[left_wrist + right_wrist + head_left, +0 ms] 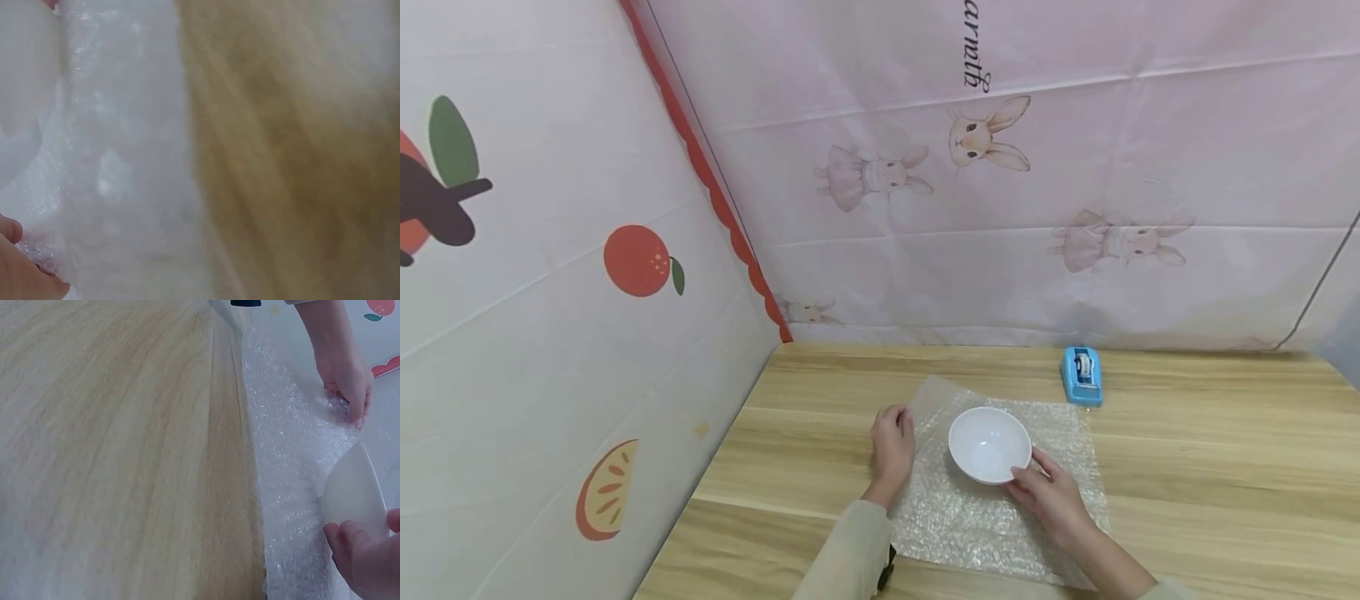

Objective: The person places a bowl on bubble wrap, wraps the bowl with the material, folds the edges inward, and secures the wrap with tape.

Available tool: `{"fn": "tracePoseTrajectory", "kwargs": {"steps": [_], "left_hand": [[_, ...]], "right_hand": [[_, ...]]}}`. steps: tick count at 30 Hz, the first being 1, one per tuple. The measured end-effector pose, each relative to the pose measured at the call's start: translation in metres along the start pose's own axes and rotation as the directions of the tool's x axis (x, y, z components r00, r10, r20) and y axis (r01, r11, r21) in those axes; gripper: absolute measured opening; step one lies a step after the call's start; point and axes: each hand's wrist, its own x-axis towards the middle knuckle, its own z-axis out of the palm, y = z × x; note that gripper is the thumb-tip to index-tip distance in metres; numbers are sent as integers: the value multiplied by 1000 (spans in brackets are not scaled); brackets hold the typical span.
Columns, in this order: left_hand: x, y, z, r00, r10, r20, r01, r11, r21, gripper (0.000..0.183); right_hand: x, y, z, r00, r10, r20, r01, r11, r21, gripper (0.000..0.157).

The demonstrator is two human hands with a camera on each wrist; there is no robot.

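A white bowl [987,442] tilts over a sheet of clear bubble wrap [970,521] on the wooden table. My right hand [1056,500] grips the bowl at its near right side, thumb on the rim and fingers underneath. At the sheet's left edge, my left hand [893,450] pinches the bubble wrap. The right wrist view shows the wrap bunched at the left fingertips [357,419] and the bowl [353,494] on its side to the camera. In the left wrist view only part of the left hand [25,269] shows, at the lower left corner.
A blue tape dispenser [1082,375] stands behind the sheet's far right corner. The wooden tabletop [1217,475] extends to the right. A pink rabbit-print curtain [925,275] hangs behind the table, and a white fruit-print one [550,358] runs along the left.
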Motion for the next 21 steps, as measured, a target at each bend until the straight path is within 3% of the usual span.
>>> {"fn": "tracePoseTrajectory", "kwargs": {"steps": [10,17,21], "left_hand": [[-2,21,-6,997,74,27,-73,996,-49,10],[-6,27,-8,987,160,-25,-161,986,-44,7],[-8,31,-9,987,162,-12,-162,985,-57,9]], "right_hand": [[0,2,1,1000,-26,-15,27,999,24,66],[0,2,1,1000,-19,-10,19,1000,14,66],[0,1,1,1000,-18,-10,18,1000,9,66]]}}
